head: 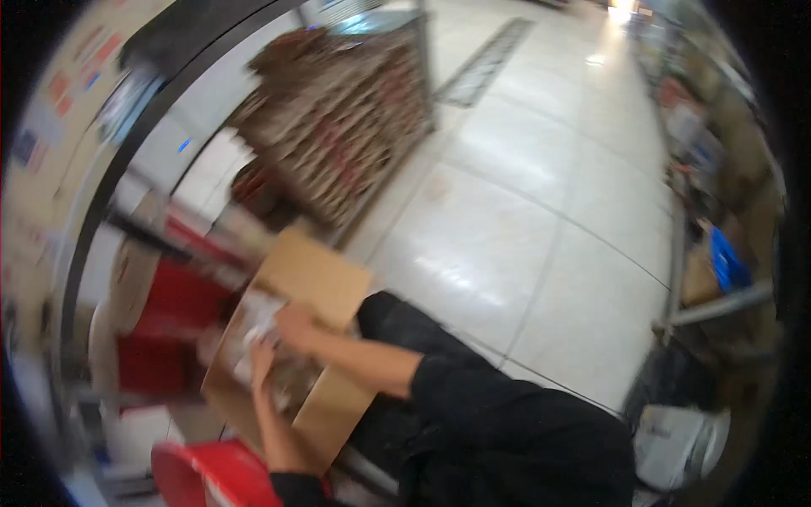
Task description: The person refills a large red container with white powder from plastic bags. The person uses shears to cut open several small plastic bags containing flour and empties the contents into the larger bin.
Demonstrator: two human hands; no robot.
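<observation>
Both hands reach into an open cardboard box (pixel 339 405) in front of me, at the lower left of the view. My left hand (pixel 261 358) touches pale, partly see-through wrapped items (pixel 260 310) inside it. Beside it, farther up in the box, my right hand (pixel 294 326) is at the same items. Blur hides the fingers, so I cannot tell whether either hand grips anything. The box's flaps stand spread outward. More wrapped contents lie lower in the box, too blurred to name.
A red plastic container (pixel 234 472) stands close below the box. Beyond the box rises a tall stack of flattened brown material (pixel 355 127) in a metal frame. Red containers (pixel 184 298) are at the left. Shelving with a blue item (pixel 728 260) runs along the right.
</observation>
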